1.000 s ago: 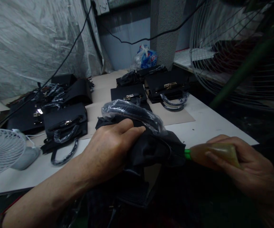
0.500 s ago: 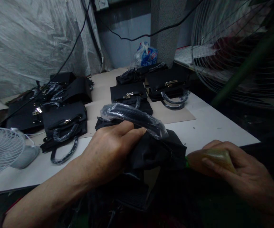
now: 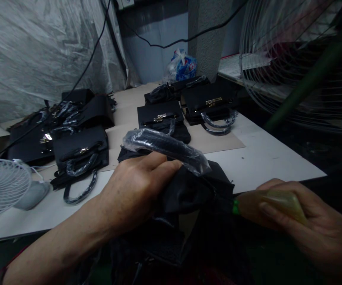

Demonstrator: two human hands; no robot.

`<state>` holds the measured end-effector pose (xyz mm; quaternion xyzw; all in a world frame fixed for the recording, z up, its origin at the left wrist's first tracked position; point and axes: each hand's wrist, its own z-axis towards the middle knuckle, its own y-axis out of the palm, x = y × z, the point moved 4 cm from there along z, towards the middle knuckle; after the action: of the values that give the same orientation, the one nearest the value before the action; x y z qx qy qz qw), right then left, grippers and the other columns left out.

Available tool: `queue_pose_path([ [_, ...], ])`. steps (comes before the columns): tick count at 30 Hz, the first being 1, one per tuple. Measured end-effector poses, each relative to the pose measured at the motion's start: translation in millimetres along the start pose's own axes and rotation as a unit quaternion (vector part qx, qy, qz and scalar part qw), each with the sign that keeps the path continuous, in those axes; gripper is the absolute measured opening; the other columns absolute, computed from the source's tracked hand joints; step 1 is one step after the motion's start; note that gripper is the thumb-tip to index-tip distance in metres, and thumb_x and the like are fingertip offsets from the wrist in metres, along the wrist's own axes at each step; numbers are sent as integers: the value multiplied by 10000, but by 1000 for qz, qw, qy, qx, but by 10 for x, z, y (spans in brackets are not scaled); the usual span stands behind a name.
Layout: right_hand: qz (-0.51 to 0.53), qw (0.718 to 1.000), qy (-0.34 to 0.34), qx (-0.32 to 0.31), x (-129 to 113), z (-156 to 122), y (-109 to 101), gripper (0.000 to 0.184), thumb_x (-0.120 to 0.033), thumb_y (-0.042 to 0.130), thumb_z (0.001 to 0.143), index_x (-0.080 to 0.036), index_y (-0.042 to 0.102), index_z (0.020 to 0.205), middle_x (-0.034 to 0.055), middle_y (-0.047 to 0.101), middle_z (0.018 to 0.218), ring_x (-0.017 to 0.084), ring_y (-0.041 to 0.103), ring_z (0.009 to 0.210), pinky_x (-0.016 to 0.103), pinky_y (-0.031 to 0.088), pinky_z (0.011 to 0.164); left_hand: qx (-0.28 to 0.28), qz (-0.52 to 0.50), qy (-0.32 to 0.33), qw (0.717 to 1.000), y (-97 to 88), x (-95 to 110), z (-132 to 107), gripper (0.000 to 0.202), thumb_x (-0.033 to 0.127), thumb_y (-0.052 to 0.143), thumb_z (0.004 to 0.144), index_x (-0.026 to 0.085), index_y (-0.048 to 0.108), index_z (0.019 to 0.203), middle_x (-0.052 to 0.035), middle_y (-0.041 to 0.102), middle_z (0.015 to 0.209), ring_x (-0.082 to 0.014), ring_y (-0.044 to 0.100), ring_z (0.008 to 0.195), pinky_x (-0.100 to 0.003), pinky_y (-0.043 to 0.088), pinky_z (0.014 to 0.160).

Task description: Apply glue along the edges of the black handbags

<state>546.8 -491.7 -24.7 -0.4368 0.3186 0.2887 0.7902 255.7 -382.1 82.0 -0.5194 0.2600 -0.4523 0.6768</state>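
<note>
A black handbag (image 3: 185, 194) is at the table's near edge, its arched handle (image 3: 165, 146) wrapped in clear plastic. Under that handle, my left hand (image 3: 144, 178) is closed on the bag's black material, thumb and fingers pressed together. My right hand (image 3: 307, 221), closed too, grips the yellowish handle of a tool (image 3: 254, 204) with a green collar. The tool points left at the bag's right side. Its working end is lost in the dark against the bag, so I cannot tell its kind or whether it touches. The bag's lower part is in shadow.
Several black handbags (image 3: 159, 113) with wrapped handles lie across the table (image 3: 265, 158). A small white fan (image 3: 1, 190) stands at the left edge. The cage of a large fan (image 3: 277, 91) fills the upper right. A dark cable (image 3: 185, 40) hangs across the back.
My right hand has drawn a little to the right with the tool, and more of the green collar shows. My left hand and the handbag it holds have barely moved.
</note>
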Motion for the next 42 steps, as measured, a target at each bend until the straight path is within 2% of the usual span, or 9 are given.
queue_pose_path([
  [2,-3,1000,-19,-20,-48,-2,49,300,-639,729,942,-351,706,863,-30,738,813,204,668,537,270,576,458,1,-2,0,1000,-4,6,-5,372,110,553,899,221,701,1222,-70,752,939,-232,747,848,-342,634,717],
  [6,-49,998,-29,13,-93,-48,40,294,-644,690,969,-356,678,907,-27,746,849,224,690,562,305,585,466,17,-18,13,1000,8,25,-34,345,82,529,912,208,706,1180,-64,769,962,-218,757,875,-331,641,751],
  [11,-70,996,-46,0,-130,-101,32,289,-632,669,987,-347,681,942,-22,719,766,222,657,498,317,563,443,27,-13,20,999,8,43,-35,339,70,551,907,179,721,1179,-79,777,975,-227,756,866,-352,647,743],
  [16,-68,996,-62,5,-112,-21,23,403,-714,657,989,-320,682,907,-36,729,780,191,656,491,268,550,435,49,-9,54,997,-38,65,10,306,59,532,890,142,722,1115,-78,769,891,-212,737,731,-318,624,608],
  [19,-76,995,-60,25,-84,2,11,454,-747,668,969,-299,686,899,-36,724,761,177,654,481,243,539,427,58,-6,66,996,-25,63,-2,265,75,555,894,143,709,1100,-74,775,896,-210,742,741,-317,625,614],
  [23,-53,997,-62,-13,-64,-17,29,392,-675,684,987,-295,696,888,-36,734,793,161,663,495,216,523,422,72,-3,56,996,-7,50,-34,278,70,548,899,152,701,1117,-75,779,933,-216,751,790,-326,630,654],
  [34,-71,996,-34,32,-46,-92,-34,326,-645,710,953,-320,699,920,-33,752,873,182,705,591,205,579,501,70,1,65,995,-39,96,8,254,47,514,888,143,699,1032,-51,746,831,-175,694,650,-274,581,558],
  [38,-42,999,-18,-2,-38,-166,4,237,-564,735,930,-332,705,898,-47,734,813,173,665,523,200,570,475,75,8,60,995,-20,117,-17,252,78,543,910,148,710,1085,-73,770,914,-206,737,756,-314,632,647],
  [42,-30,1000,7,6,-30,-246,7,211,-542,745,916,-337,696,917,-39,735,835,181,665,530,202,560,454,79,19,50,995,5,129,-38,269,69,534,926,161,722,1095,-63,761,906,-200,725,765,-319,635,677],
])
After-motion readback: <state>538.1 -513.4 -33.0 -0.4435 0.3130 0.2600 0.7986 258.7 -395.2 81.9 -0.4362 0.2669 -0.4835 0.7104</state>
